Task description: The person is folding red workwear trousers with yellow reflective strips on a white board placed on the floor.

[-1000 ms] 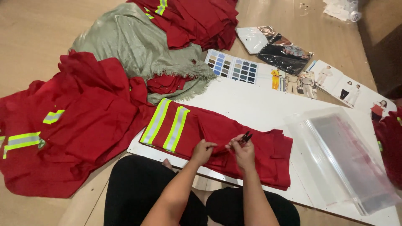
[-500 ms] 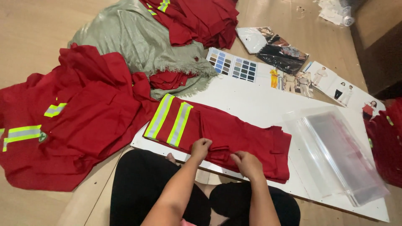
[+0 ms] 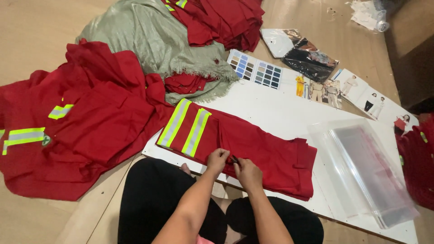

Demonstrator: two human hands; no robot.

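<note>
Both hands (image 3: 233, 166) now closer together, pinching the near hem of folded red cloth trousers (image 3: 239, 142) with reflective bands.

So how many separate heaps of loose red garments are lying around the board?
3: a big heap left of the white board, a pile at top, one at the right edge. More may be hidden.

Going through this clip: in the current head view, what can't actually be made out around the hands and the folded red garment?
- Small dark item between left hand and right hand: too small, mostly covered by fingers; kind unclear.
- Folded red garment: near edge hidden under both hands.
- Clear plastic bags: see-through, count unreadable.
- Red clothing at right: cut off by the frame edge.
- Whether either hand grips the cloth: cannot tell.
</note>
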